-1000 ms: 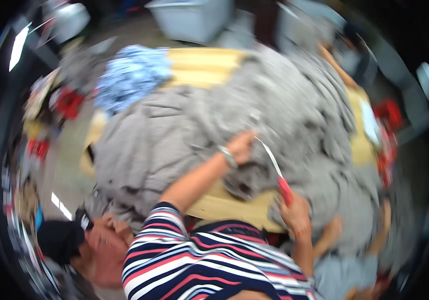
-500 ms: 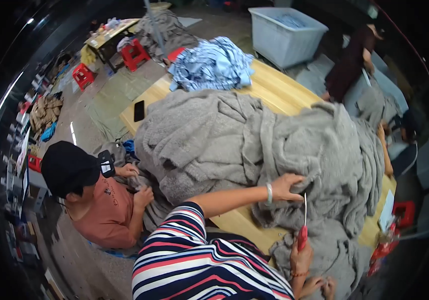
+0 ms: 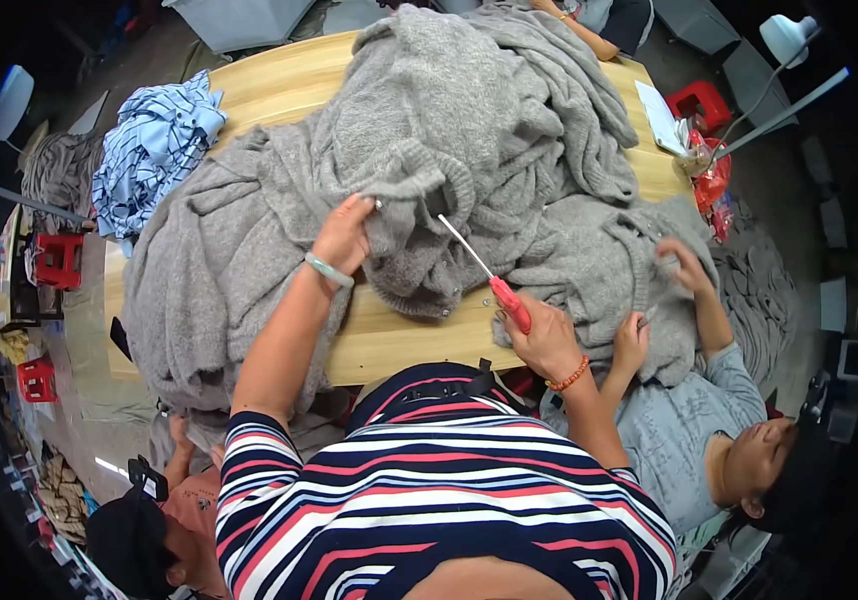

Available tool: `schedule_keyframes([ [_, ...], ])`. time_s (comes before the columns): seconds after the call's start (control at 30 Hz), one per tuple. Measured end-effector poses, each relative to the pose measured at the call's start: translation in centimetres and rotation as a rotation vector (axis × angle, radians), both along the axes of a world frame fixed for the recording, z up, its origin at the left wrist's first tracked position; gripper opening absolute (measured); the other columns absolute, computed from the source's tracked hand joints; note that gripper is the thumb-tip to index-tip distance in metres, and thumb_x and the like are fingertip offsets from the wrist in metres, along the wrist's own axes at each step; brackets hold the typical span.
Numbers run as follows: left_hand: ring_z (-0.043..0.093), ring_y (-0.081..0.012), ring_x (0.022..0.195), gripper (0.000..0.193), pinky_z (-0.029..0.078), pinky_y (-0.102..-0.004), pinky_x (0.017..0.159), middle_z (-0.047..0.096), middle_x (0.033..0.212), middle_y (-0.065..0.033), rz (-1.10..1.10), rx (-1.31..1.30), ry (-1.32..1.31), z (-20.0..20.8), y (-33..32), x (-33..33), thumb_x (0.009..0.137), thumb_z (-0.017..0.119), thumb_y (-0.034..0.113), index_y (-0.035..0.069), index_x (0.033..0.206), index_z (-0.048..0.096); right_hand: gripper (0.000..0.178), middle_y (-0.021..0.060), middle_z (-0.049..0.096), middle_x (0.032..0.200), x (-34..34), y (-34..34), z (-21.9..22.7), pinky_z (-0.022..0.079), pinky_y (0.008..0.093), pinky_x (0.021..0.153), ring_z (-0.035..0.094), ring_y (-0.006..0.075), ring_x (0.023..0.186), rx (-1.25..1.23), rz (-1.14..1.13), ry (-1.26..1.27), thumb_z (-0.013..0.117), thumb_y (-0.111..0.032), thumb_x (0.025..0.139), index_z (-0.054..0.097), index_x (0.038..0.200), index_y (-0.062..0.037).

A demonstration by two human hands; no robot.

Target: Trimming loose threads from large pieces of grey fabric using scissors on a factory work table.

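Note:
My left hand [image 3: 347,235] pinches the edge of a grey knitted garment [image 3: 399,195], with a small shiny button-like piece beside the fingertips. A jade-coloured bangle is on that wrist. My right hand [image 3: 549,345] wraps round the red handle of a tool with a thin, straight metal shaft [image 3: 511,303], like a screwdriver. Its shaft points up and left, the tip close to a ribbed fold of the grey cloth; whether they touch I cannot tell. The grey garments lie in a big heap [image 3: 459,90] over the wooden table [image 3: 279,72].
A bundle of blue checked cloth [image 3: 159,145] sits at the table's left. The co-worker at right has hands [image 3: 684,265] on the grey cloth; another co-worker [image 3: 189,510] is at lower left. White sheets [image 3: 661,118], a red stool [image 3: 699,105] and a lamp [image 3: 787,40] stand right.
The view has turned rightward and down. My left hand, which rested on the heap, now pinches a garment edge. The red-handled tool stays in my right hand, its shaft now slanting left.

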State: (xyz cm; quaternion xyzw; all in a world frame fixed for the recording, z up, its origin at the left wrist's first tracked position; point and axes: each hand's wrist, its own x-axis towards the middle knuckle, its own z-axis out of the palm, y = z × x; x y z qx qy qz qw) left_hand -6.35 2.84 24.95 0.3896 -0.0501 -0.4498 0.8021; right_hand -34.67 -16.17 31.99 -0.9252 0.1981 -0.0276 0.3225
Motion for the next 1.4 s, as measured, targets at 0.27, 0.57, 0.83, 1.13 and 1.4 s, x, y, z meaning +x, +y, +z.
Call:
schedule_keyframes([
  [0.27, 0.053, -0.0362, 0.123, 0.035, 0.04, -0.0564, 0.108, 0.054, 0.134, -0.0185, 0.162, -0.01, 0.335, 0.7, 0.1, 1.0, 0.102, 0.046, 0.017, 0.001, 0.133, 0.047, 0.023, 0.0194, 0.066, 0.077, 0.0, 1.6, 3.7, 0.05, 0.0505, 0.069, 0.065, 0.041, 0.076, -0.017, 0.22, 0.26, 0.062, -0.033, 0.089, 0.065, 0.098, -0.012],
  [0.57, 0.064, -0.0203, 0.101, 0.022, 0.055, -0.0391, 0.089, 0.066, 0.112, -0.0084, 0.034, 0.088, -0.006, -1.6, 0.8, -0.3, 0.099, 0.053, 0.014, 0.003, 0.116, 0.06, 0.023, 0.0191, 0.065, 0.077, 0.6, 1.7, 2.7, 0.05, 0.0498, 0.067, 0.064, 0.0403, 0.075, -0.022, 0.18, 0.148, 0.063, -0.031, 0.089, 0.063, 0.099, -0.0108],
  [0.83, 0.057, -0.0331, 0.105, 0.074, 0.049, -0.0386, 0.085, 0.053, 0.126, -0.0172, 0.315, 0.817, -1.705, 4.3, -2.8, -2.0, 0.07, 0.083, 0.022, 0.009, 0.135, 0.05, 0.021, 0.018, 0.065, 0.081, 0.7, -0.4, 1.3, 0.05, 0.0482, 0.067, 0.063, 0.039, 0.078, 0.023, 0.019, -0.041, 0.063, -0.022, 0.086, 0.064, 0.105, -0.0124],
  [1.13, 0.06, -0.0362, 0.094, 0.055, 0.051, -0.0425, 0.078, 0.058, 0.104, -0.0147, -0.029, 0.852, -1.781, 1.3, -9.1, 2.4, 0.07, 0.059, -0.004, 0.012, 0.122, 0.059, 0.021, 0.0172, 0.065, 0.083, 0.2, -2.4, 0.8, 0.049, 0.0465, 0.069, 0.063, 0.0378, 0.08, 0.012, -0.072, -0.047, 0.063, -0.022, 0.087, 0.064, 0.104, -0.0113],
  [1.4, 0.061, -0.0281, 0.072, 0.046, 0.049, -0.0351, 0.065, 0.061, 0.088, -0.0126, 0.199, 0.628, -1.972, 3.6, -4.3, 5.6, 0.072, 0.052, -0.01, 0.007, 0.112, 0.066, 0.022, 0.0142, 0.066, 0.087, -0.2, -3.1, -2.3, 0.05, 0.0482, 0.074, 0.064, 0.0351, 0.087, 0.054, -0.108, 0.014, 0.062, -0.029, 0.087, 0.063, 0.103, -0.0132],
])
